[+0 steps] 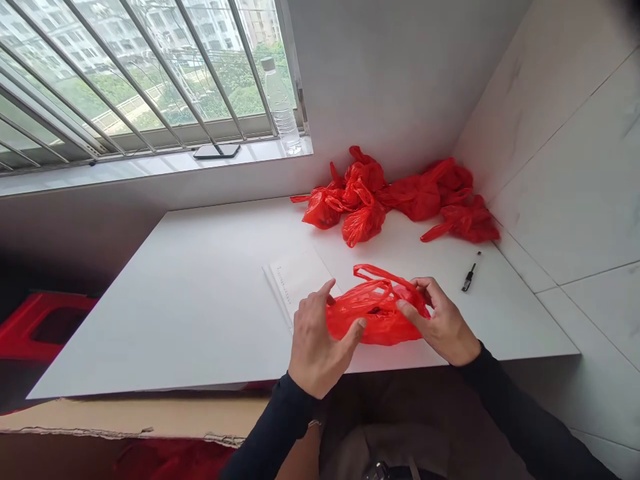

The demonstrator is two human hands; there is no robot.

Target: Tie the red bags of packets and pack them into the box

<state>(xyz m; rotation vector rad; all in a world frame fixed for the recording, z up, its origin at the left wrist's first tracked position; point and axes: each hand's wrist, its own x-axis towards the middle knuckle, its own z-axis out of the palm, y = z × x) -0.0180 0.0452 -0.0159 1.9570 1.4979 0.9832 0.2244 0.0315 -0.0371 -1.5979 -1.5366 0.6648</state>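
A red plastic bag lies near the front edge of the white table, its handle loops loose at the top and something dark showing inside. My left hand is at the bag's left side, fingers stretched and thumb spread wide; its fingertips are partly hidden behind the bag. On the other side, my right hand curls round the bag's right edge, thumb in front and fingers behind. A white notebook or paper pad with a column of small print lies just behind my left hand.
Several knotted red plastic bags sit along the wall at the back. A black pen lies to the right on the table. The windowsill holds a phone and a clear bottle. A cardboard box stands at the front left.
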